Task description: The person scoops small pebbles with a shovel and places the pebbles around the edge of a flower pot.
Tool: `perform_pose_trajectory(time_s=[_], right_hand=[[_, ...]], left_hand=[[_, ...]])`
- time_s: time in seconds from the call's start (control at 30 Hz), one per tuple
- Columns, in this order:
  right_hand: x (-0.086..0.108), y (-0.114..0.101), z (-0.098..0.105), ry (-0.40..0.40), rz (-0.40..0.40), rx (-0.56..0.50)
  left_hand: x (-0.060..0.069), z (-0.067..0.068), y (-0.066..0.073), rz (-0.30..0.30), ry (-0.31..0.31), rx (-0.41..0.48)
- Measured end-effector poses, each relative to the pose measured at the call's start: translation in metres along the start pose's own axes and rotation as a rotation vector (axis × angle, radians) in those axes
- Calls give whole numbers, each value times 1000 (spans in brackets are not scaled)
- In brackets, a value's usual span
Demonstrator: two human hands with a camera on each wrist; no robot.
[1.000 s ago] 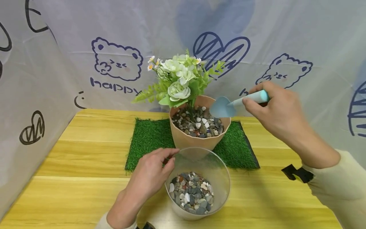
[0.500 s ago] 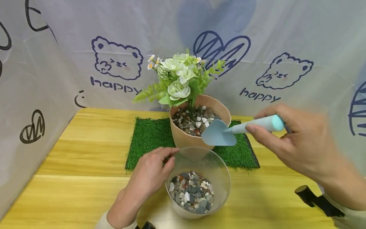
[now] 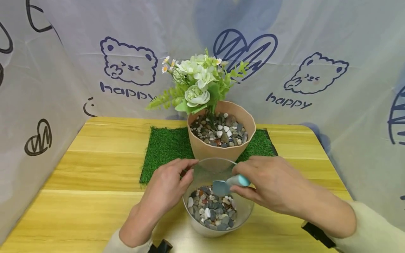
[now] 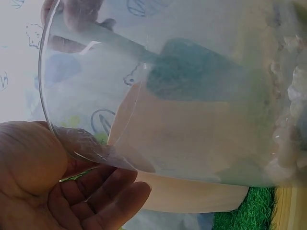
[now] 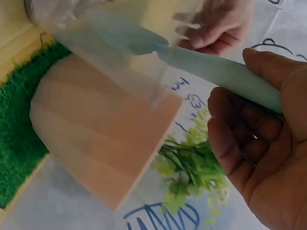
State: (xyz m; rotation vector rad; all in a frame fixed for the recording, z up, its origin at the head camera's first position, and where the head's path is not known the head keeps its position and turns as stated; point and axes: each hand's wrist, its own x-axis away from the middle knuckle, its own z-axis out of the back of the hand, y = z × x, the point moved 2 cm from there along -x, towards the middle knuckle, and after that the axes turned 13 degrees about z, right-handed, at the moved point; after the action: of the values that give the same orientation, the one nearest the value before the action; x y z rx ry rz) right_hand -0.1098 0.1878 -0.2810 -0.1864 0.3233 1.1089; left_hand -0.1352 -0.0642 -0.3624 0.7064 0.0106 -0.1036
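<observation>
My right hand point(image 3: 272, 182) grips the pale blue handle of a small trowel point(image 3: 220, 188), whose blade hangs inside a clear bucket point(image 3: 245, 211) above the pebbles point(image 3: 212, 207). In the left wrist view the blade point(image 4: 192, 72) shows blurred through the clear wall. At the bucket's left rim, my left hand point(image 3: 169, 182) holds the edge between thumb and fingers. Just behind stands a peach flowerpot point(image 3: 218, 149), holding more pebbles point(image 3: 224, 131) and a bunch of white and green flowers point(image 3: 197, 80).
The flowerpot stands on a green turf mat point(image 3: 164, 147). Underneath is a wooden table point(image 3: 79, 203). A white cloth point(image 3: 183, 31) printed with bears and hearts hangs behind and along the sides.
My right hand has brought the trowel from over the flowerpot forward and down into the bucket, the blade turning downward. The left hand has stayed at the rim.
</observation>
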Motion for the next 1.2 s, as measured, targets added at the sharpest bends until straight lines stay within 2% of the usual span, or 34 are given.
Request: perform_pose_trajectory(time_s=[0.2, 0.43, 0.7, 0.9, 1.0, 1.2], right_hand=[[1, 2, -18, -4, 61, 46], [5, 4, -25, -29, 20, 47], [5, 5, -34, -21, 46, 26], [6, 2, -33, -75, 29, -75], [5, 2, -29, -107, -3, -154], [5, 5, -22, -159, -69, -236]], left_hand=[[1, 0, -1, 18, -12, 3], [1, 0, 0, 11, -5, 1], [1, 0, 0, 14, -2, 4], [1, 0, 0, 19, -4, 11], [1, -1, -1, 16, 0, 8], [0, -1, -1, 7, 7, 5]])
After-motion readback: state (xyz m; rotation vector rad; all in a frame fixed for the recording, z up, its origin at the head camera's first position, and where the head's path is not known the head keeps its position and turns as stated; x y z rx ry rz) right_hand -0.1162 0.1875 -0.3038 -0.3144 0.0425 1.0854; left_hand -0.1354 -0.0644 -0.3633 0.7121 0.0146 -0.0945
